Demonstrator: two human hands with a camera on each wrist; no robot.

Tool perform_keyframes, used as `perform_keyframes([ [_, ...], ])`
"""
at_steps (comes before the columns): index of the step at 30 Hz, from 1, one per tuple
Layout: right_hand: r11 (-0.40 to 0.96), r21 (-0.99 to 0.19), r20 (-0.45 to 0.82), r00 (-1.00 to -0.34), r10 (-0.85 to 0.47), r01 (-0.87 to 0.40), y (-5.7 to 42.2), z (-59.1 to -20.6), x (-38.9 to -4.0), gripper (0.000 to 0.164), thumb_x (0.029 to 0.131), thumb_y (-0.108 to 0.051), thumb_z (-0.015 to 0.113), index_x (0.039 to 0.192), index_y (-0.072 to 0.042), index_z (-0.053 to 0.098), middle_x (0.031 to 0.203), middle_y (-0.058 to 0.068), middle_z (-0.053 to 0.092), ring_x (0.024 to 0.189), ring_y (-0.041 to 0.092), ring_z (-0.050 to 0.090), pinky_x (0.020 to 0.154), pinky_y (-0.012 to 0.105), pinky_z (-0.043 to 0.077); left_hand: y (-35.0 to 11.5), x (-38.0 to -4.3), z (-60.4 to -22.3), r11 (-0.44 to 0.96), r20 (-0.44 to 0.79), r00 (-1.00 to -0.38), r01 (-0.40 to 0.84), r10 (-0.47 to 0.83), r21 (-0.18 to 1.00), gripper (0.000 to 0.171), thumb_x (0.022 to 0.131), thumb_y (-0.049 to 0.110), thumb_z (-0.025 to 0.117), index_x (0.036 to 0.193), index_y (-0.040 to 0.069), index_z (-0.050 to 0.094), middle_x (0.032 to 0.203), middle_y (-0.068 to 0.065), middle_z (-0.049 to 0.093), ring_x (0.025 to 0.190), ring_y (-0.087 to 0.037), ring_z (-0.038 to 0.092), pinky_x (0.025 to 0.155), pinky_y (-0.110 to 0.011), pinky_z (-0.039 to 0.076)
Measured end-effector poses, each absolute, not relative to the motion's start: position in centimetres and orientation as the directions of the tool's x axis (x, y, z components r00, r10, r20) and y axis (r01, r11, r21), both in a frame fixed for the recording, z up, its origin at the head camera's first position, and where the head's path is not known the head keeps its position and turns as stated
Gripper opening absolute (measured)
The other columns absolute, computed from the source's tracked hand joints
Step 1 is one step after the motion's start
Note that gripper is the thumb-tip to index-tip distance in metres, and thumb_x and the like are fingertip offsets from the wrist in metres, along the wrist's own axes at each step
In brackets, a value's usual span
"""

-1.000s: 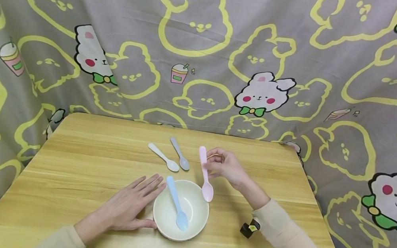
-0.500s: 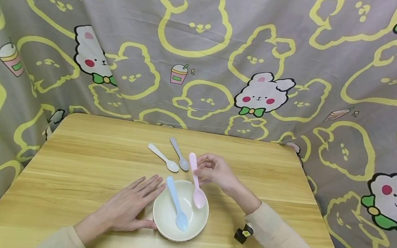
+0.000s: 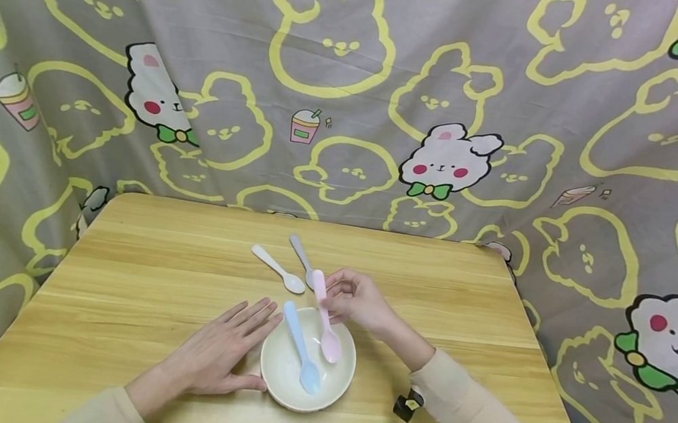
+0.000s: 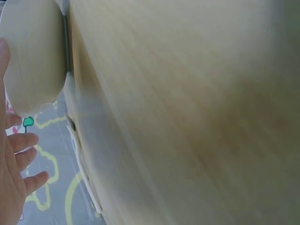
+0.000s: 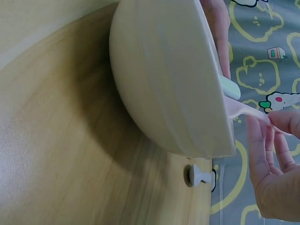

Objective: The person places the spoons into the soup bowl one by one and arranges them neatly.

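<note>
While the left hand lay spread beside the bowl at nine o'clock, perhaps steadying it, the right hand at one o'clock pinched the pink spoon high, likely so it slanted inside.

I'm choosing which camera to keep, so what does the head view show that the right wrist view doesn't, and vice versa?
Only the head view: the inside of the bowl, with the scoop of the blue spoon in it, and the whole left hand.
Only the right wrist view: a broad stretch of the bowl's outer wall, seen side-on.
Both: the right hand pinching the pink spoon, part of the left hand, and the patterned curtain.
</note>
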State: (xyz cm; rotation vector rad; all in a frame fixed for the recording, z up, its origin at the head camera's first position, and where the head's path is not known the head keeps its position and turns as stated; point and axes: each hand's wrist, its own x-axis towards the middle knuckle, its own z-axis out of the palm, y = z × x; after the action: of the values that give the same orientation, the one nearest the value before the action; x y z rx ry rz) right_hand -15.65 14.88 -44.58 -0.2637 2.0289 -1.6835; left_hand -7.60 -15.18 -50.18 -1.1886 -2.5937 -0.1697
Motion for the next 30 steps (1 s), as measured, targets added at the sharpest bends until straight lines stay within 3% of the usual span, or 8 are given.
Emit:
perform_keyframes([
  [16,0.251,-0.959,-0.235,-0.864,-0.445,0.132,14.1,-44.6,-14.7,0.034,0.089,0.002,0.073,0.120,0.006,0.060,0.091,0.004,0.066,0.074,0.012,0.068,0.066,0.032,0.068,-15.2,-7.6,-50.2,0.656,0.307,-0.616,0.754,0.725,-0.037,0.106,0.089,0.086,0.051,0.160,0.008,0.044,0.163,-0.016,0.050,0.154,-0.031,0.046,0.125,-0.050,0.040],
  [21,0.283,-0.951,-0.242,-0.865,-0.439,0.123,13.8,-44.9,-14.5,0.033,0.087,0.004,0.074,0.118,0.007,0.062,0.091,0.008,0.068,0.072,0.012,0.068,0.065,0.036,0.068,-15.2,-7.7,-50.2,0.655,0.309,-0.614,0.755,0.726,-0.037,0.106,0.089,0.086,0.051,0.160,0.008,0.043,0.163,-0.016,0.050,0.154,-0.032,0.046,0.125,-0.050,0.041],
  [30,0.344,-0.939,-0.177,-0.877,-0.447,0.013,13.2,-45.1,-14.0,0.030,0.088,0.006,0.075,0.115,0.006,0.064,0.092,0.016,0.070,0.070,0.011,0.067,0.063,0.038,0.068,-15.1,-7.7,-50.1,0.657,0.313,-0.618,0.753,0.721,-0.026,0.106,0.088,0.085,0.053,0.161,0.009,0.043,0.163,-0.015,0.050,0.155,-0.033,0.045,0.125,-0.050,0.040],
])
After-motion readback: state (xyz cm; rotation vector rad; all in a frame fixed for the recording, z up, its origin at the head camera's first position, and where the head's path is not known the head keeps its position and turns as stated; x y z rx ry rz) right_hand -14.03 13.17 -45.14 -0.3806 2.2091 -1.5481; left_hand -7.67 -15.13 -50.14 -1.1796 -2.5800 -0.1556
